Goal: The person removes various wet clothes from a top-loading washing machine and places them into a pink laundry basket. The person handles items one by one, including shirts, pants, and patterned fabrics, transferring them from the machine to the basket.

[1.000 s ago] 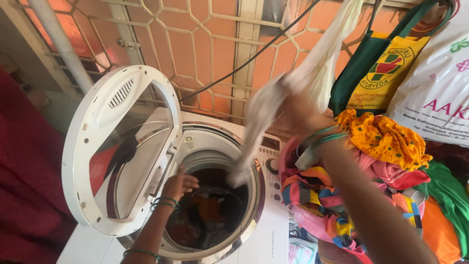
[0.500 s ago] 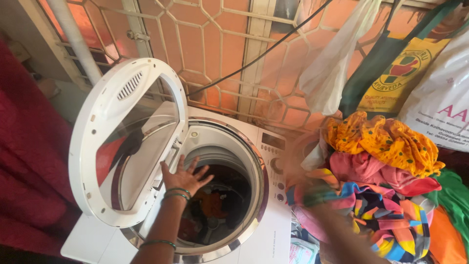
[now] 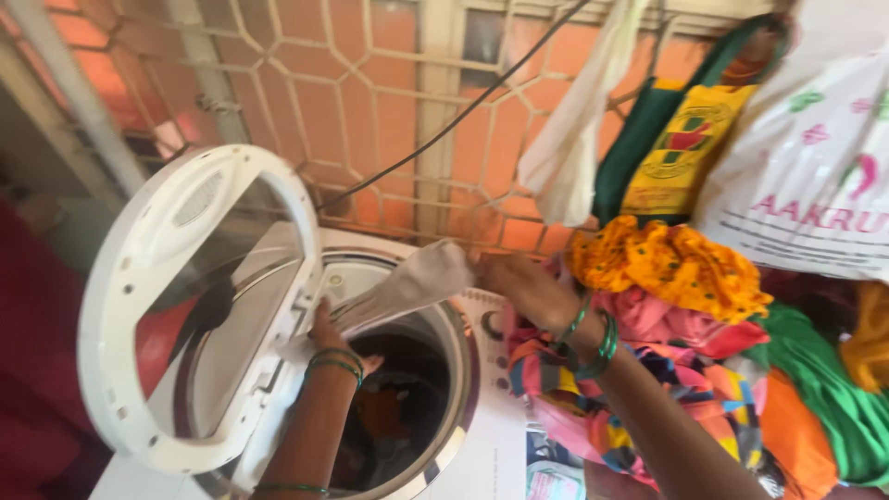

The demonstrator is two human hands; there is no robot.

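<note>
A white top-loading washing machine (image 3: 495, 454) stands open, its round lid (image 3: 199, 306) raised to the left. Dark and orange clothes lie inside the drum (image 3: 398, 417). A pale beige cloth (image 3: 407, 287) is stretched over the drum opening between both hands. My right hand (image 3: 519, 282), with green bangles on the wrist, grips its upper end. My left hand (image 3: 329, 333), also bangled, holds the lower end at the drum's left rim.
A heap of colourful clothes (image 3: 685, 352), orange, pink, green and patterned, lies right of the machine. A white cloth (image 3: 579, 139), a green-yellow bag (image 3: 676, 139) and a white plastic bag (image 3: 815, 157) hang on the window grille (image 3: 370, 102) behind. A red curtain (image 3: 37, 370) is at left.
My right hand dropped from the hanging white cloth to the pile, then came over the drum with a beige cloth. My left hand moved from the drum rim to take its lower end.
</note>
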